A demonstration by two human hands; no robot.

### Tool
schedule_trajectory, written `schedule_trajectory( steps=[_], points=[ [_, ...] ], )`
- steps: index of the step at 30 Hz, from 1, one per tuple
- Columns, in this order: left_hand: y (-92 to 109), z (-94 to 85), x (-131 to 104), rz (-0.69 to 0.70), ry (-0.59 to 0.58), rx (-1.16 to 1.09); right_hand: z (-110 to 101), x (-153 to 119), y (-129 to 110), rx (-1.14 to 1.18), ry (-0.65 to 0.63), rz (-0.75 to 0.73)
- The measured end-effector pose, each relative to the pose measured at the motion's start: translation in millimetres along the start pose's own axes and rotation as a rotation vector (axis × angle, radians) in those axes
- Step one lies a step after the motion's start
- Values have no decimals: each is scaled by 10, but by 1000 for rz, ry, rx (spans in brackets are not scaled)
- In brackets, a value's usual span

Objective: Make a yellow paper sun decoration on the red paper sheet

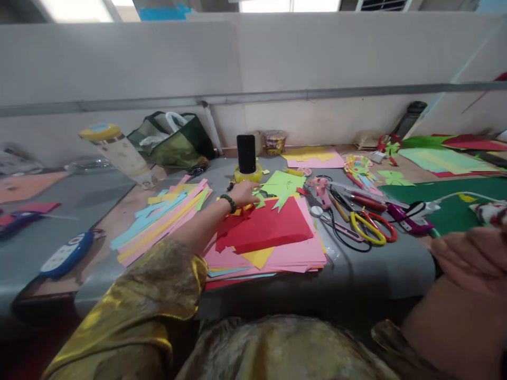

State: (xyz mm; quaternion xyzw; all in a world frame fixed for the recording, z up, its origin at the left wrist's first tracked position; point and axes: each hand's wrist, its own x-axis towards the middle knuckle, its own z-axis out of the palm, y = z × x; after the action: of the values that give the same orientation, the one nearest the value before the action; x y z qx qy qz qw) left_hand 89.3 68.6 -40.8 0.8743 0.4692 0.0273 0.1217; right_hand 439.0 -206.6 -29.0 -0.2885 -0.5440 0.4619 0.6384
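Note:
My left hand (243,194), with a dark green bead bracelet (228,202) at the wrist, reaches over the far edge of a red paper sheet (269,227). Its fingers stretch toward a small green paper scrap (258,199); whether they touch it is unclear. Just beyond lies a light green cut paper sheet (285,182). Under the red sheet is a stack of pink paper (293,258) with yellow and blue edges. My right hand (471,258), blurred at the right edge, has its fingers curled in, and whatever it may hold is hidden.
Colored paper strips (166,221) lie left of the stack. Rightward are a pink glue gun (321,191), yellow-handled scissors (368,229) and cables. A phone (246,154) stands on a yellow tape roll (248,174) at the back. A tumbler (119,155) and a green bag (174,140) stand left.

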Motion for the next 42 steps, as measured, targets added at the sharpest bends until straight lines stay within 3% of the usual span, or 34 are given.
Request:
schedule_trajectory(
  steps=[1,2,4,6,10,14,16,19,22,26,32,42],
  points=[
    [14,-34,-41,4,8,24,-4,-75,35,-207,224,-23],
    [34,-65,-91,7,13,42,33,-123,78,-293,310,-11],
    [99,-102,-226,22,35,101,203,-137,180,-476,426,121],
    [200,-101,-400,54,82,211,422,-72,284,-558,461,188],
    [427,-36,-723,123,113,324,694,57,457,-840,320,364],
    [527,0,-816,27,-6,326,700,30,584,-898,229,439],
    [536,40,-836,33,0,302,669,1,640,-989,198,422],
    [555,209,-952,271,53,184,622,-17,722,-1099,200,430],
    [575,461,-1136,503,-76,120,580,-13,802,-1123,144,429],
    [540,677,-1272,505,-219,76,517,-4,877,-1175,46,319],
    [507,689,-1272,513,-253,90,504,6,855,-1253,-143,281],
    [548,688,-1275,498,-280,92,722,-3,928,-1330,-179,220]
  ],
)
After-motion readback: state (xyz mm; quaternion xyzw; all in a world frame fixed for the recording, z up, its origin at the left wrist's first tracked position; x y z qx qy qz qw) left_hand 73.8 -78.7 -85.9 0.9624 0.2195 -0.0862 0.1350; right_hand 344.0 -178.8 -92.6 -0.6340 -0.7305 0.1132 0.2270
